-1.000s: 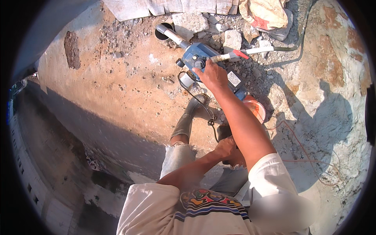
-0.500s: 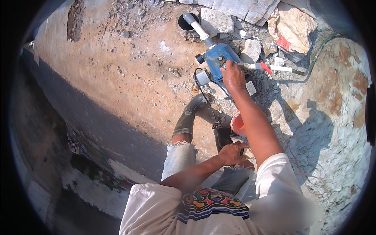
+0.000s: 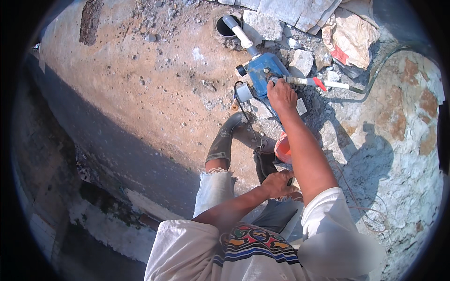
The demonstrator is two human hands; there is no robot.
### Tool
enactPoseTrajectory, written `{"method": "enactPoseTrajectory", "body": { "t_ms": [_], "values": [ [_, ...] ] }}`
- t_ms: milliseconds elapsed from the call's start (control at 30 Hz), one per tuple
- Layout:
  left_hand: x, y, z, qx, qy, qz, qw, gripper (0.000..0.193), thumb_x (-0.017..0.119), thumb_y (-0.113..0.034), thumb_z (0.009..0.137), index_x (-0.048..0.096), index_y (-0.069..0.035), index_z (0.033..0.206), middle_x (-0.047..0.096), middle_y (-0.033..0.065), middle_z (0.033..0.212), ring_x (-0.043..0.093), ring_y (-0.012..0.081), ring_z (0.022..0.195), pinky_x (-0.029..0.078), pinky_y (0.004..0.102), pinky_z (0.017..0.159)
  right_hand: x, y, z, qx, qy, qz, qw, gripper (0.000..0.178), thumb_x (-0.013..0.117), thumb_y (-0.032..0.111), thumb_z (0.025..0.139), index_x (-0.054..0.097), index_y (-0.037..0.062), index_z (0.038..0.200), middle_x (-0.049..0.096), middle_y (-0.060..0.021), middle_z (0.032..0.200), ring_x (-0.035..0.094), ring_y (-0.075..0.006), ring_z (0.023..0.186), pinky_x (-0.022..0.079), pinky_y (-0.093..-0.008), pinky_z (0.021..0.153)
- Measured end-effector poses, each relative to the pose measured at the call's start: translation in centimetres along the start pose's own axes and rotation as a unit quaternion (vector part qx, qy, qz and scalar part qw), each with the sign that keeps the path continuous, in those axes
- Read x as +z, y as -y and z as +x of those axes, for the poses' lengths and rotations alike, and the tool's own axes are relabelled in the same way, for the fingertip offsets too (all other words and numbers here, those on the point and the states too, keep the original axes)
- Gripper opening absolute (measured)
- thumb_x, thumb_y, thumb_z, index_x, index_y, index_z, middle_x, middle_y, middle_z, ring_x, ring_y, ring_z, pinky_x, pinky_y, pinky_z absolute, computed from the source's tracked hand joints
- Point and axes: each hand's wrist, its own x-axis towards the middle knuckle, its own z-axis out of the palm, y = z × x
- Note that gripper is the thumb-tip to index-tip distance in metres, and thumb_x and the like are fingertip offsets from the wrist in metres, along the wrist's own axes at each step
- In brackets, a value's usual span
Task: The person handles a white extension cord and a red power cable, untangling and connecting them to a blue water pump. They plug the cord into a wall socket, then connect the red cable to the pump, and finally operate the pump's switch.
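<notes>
Right hand [image 3: 281, 95] stays on blue pump [image 3: 262, 75] top, fingers curled at pipe fitting [image 3: 300, 80]. Left hand [image 3: 277, 183] closed around dark tool by knee, unchanged. Pump on rubble beside pipe [image 3: 239, 32]. Only viewpoint shifted; fitting work ongoing.

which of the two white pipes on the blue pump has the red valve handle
The white pipe running right from the blue pump, by the right hand; the other has none.

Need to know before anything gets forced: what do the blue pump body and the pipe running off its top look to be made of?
Blue pump: probably painted cast metal, with a matte, dusty, scuffed blue coat. White pipe: likely plastic, smooth and uniformly pale, with a moulded elbow at the hole. The right hand rests on the pump.
</notes>
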Motion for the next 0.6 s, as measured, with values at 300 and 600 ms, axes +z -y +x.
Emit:
{"method": "enactPoseTrajectory", "body": {
  "t_ms": [300, 600],
  "values": [
    [-1.2, -0.2, -0.6, 0.007, 0.002, -0.014, 1.0, 0.058, 0.069, -0.038, 0.079, 0.053, -0.012, 0.129, 0.061, 0.0178, 0.117, 0.059, 0.0328, 0.112, 0.046, 0.0427, 0.096, -2.9, -0.2, 2.1, -0.128, 0.099, -0.088, 0.983, 0.036, 0.055, 0.033, 0.087, 0.069, 0.0002, 0.093, 0.068, -0.0206, 0.101, 0.066, -0.0369, 0.097, 0.051, -0.0453, 0.087],
    [-1.3, -0.6, -0.5, -0.009, 0.021, -0.03, 0.999, 0.06, 0.069, -0.041, 0.08, 0.052, -0.012, 0.13, 0.061, 0.0184, 0.116, 0.059, 0.0334, 0.112, 0.046, 0.0427, 0.096, -5.4, 0.8, 1.4, -0.207, 0.112, -0.175, 0.956, 0.034, 0.06, 0.036, 0.091, 0.061, 0.0019, 0.096, 0.068, -0.0186, 0.102, 0.066, -0.0353, 0.096, 0.052, -0.0458, 0.082]
  ]
}}
